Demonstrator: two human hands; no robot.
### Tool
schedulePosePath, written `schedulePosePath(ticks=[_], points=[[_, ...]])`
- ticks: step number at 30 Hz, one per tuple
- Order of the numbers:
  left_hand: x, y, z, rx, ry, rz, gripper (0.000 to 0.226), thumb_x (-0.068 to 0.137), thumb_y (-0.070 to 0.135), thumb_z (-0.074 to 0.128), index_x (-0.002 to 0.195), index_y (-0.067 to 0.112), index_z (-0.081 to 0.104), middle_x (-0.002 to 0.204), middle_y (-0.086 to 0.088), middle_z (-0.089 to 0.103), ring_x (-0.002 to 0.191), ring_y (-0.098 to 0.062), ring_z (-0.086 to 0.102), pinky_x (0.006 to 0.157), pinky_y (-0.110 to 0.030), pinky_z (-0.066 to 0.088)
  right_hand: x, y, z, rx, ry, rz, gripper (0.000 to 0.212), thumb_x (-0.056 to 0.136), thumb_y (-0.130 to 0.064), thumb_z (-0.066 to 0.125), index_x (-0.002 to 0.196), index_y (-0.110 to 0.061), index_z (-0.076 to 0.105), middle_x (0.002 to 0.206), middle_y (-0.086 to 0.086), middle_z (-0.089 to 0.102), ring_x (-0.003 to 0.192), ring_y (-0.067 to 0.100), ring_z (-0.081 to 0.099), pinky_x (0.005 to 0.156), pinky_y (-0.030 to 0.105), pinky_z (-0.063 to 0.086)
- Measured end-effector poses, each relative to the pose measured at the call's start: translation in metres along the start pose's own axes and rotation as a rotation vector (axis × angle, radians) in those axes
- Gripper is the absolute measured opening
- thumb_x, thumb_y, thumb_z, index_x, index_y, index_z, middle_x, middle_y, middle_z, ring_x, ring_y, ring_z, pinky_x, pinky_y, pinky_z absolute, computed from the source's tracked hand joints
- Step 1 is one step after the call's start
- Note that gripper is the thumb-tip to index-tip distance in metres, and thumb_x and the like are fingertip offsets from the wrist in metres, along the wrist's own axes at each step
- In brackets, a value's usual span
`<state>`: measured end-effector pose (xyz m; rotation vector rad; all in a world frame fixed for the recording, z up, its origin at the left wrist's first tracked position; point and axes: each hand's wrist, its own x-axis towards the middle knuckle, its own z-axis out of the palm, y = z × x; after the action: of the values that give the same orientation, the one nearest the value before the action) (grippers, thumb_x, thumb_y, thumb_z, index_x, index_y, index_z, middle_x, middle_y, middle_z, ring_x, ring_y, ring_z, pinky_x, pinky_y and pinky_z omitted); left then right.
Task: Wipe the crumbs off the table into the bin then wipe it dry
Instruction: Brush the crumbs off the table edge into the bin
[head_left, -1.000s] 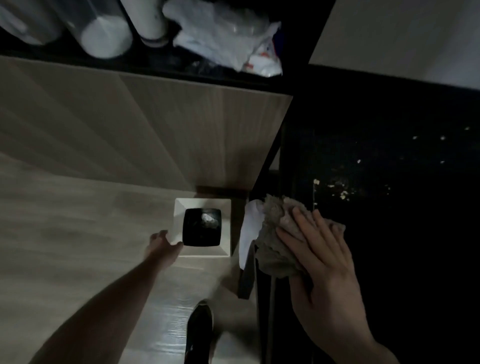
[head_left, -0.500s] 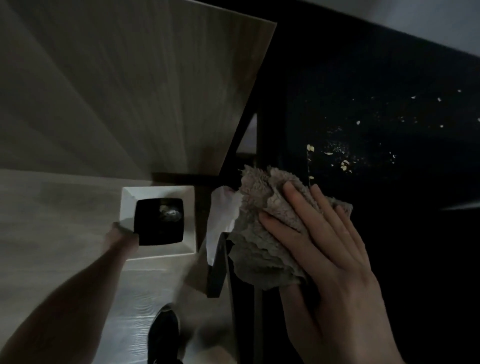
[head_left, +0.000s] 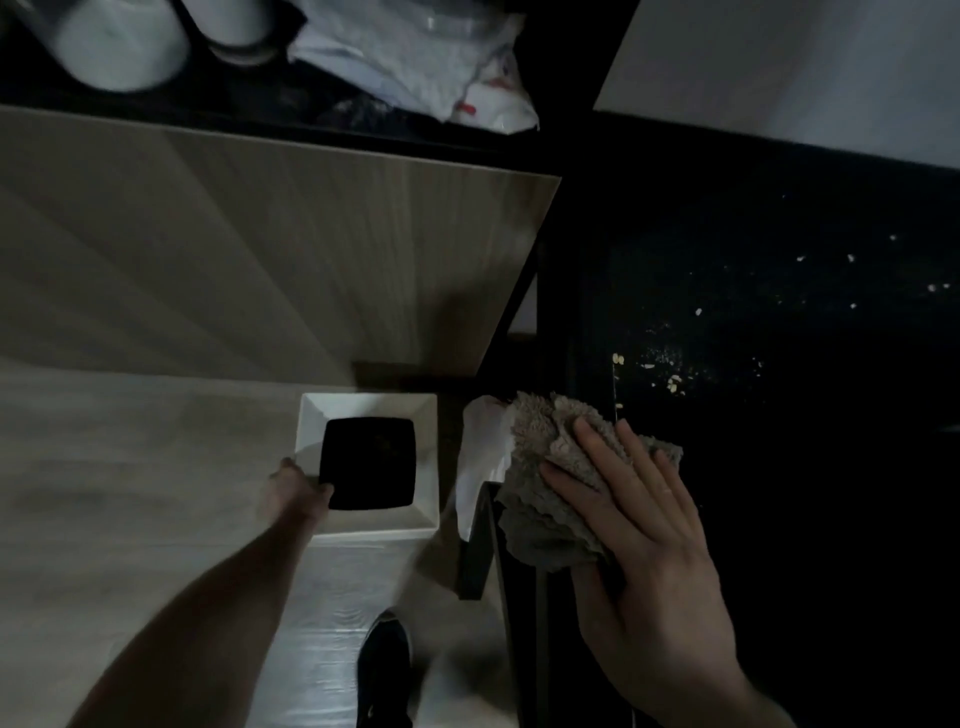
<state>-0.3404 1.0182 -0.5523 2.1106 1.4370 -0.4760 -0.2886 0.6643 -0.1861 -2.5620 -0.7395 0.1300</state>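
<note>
At table edge (head_left: 779, 467) | right hand (head_left: 644, 525) presses cloth (head_left: 540, 499) | left hand (head_left: 293, 486) grips bin (head_left: 371, 410)

A dim room in a home, seen from above beside a dark table

The floor (head_left: 130, 467) was pale wood-look laminate, and a light wooden panel (head_left: 260, 249) of furniture stood against it. A black table (head_left: 779, 493) carried scattered crumbs (head_left: 674, 384), the sort left after a meal. A small square white bin (head_left: 426, 467) with a dark liner sat on the floor beside the table's edge. On a dark shelf (head_left: 62, 98) at the top were white cylindrical containers (head_left: 119, 47) and a crumpled white plastic bag (head_left: 426, 62), ordinary household clutter. A fluffy cleaning cloth (head_left: 550, 499) and a dark shoe (head_left: 384, 670) on the floor fitted a lived-in domestic setting.
</note>
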Motion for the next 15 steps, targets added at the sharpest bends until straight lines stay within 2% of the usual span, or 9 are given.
schedulePosePath(ticks=[3, 8, 15], points=[[-0.018, 0.013, -0.012, 0.012, -0.019, -0.003, 0.052, 0.074, 0.018, 0.085, 0.117, 0.001, 0.059, 0.109, -0.030, 0.071, 0.102, -0.047, 0.071, 0.087, -0.052, 0.059, 0.002, 0.000, -0.002, 0.005, 0.006, 0.002, 0.058, 0.087, -0.025, 0.052, 0.144, -0.029, 0.057, 0.166, -0.007, 0.034, 0.157, 0.021, 0.022, 0.125, 0.051, 0.021], [-0.026, 0.017, -0.003, 0.001, -0.054, -0.019, 0.046, 0.086, 0.016, 0.075, 0.125, 0.004, 0.056, 0.112, -0.028, 0.071, 0.104, -0.047, 0.069, 0.077, -0.046, 0.053, 0.002, 0.002, 0.002, -0.021, 0.022, -0.008, 0.056, 0.086, -0.030, 0.053, 0.142, -0.030, 0.059, 0.165, -0.008, 0.036, 0.156, 0.021, 0.025, 0.125, 0.046, 0.021], [0.010, 0.006, 0.028, -0.049, -0.085, -0.049, 0.046, 0.088, 0.015, 0.071, 0.129, 0.006, 0.053, 0.115, -0.028, 0.070, 0.107, -0.047, 0.068, 0.083, -0.047, 0.053, 0.001, 0.002, 0.009, -0.049, 0.100, 0.010, 0.044, 0.095, -0.037, 0.048, 0.136, -0.033, 0.064, 0.161, -0.008, 0.043, 0.154, 0.021, 0.032, 0.122, 0.048, 0.029]])
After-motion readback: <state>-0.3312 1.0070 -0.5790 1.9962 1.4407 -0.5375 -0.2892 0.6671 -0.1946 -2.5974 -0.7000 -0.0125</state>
